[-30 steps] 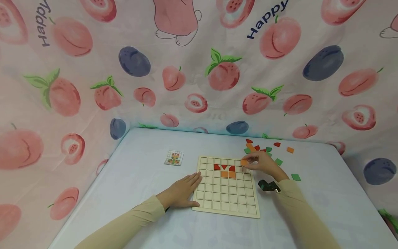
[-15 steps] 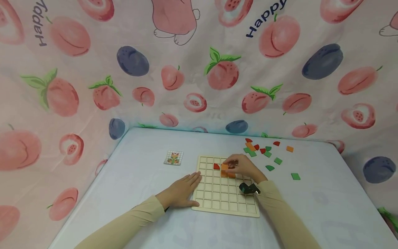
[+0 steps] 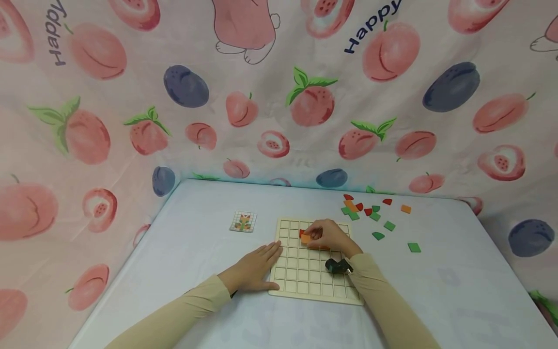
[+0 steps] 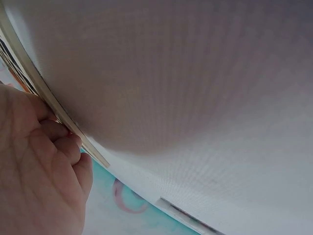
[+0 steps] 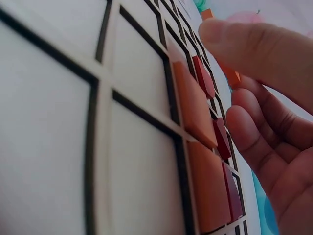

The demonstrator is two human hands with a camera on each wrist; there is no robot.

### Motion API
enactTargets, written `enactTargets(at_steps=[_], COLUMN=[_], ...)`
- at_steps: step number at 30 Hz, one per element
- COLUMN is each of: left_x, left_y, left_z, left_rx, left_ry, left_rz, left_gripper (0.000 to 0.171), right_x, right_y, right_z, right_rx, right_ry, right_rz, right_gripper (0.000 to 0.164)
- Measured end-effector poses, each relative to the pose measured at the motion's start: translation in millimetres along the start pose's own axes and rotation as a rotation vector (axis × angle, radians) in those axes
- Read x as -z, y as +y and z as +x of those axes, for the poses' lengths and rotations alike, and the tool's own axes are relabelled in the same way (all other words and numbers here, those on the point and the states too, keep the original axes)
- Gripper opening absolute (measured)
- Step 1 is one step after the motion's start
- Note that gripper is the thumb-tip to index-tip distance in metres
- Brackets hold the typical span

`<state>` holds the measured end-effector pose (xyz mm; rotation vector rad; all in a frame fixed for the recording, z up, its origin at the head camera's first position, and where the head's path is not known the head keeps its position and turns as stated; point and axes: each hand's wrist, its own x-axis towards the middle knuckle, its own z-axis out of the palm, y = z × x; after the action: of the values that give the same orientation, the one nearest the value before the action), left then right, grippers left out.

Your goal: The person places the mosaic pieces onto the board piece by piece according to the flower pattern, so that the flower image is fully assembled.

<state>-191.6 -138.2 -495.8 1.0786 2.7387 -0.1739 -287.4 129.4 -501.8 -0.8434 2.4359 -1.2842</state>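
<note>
The right hand (image 3: 330, 236) pinches an orange tile (image 3: 306, 239) between thumb and fingers, closed only as far as this piece permits; which fingertips touch it, one cannot tell exactly. If the pale gridded board (image 3: 302, 276) is a clock face with 12 toward the printed cloth (image 3: 274, 116), the tile is over its 11 o'clock part, near a red quarter-round piece (image 3: 301, 233). Whether it already touches the board is not clear. From the right wrist, two orange squares (image 5: 195, 105) are seen lying in cells.

The left hand (image 3: 250, 269) rests with extended fingers against the board's 9 o'clock edge and grasps nothing. A small picture card (image 3: 243, 221) lies toward 10 o'clock, the loose pieces (image 3: 375, 216) between 1 and 2.

The tile is probably light, stiff and not fragile, but its smooth faces may slip a little. It seems best taken by two opposite edges, with the underside free. The board, also stiff, could slide, so its edge is a sensible place for steadying.
</note>
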Motion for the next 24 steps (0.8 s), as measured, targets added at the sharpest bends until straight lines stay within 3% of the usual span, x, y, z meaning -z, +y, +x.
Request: enactTargets(at_steps=[24], left_x=[1.8], left_y=[0.7], left_z=[-1.8], left_rx=[-0.007], left_ry=[0.017], left_rz=[0.000], left_gripper=[0.094], right_x=[-6.8], right_y=[-2.2], right_z=[4.6], right_rx=[0.026], right_ry=[-0.020], right_rz=[-0.138], right_gripper=[0.022])
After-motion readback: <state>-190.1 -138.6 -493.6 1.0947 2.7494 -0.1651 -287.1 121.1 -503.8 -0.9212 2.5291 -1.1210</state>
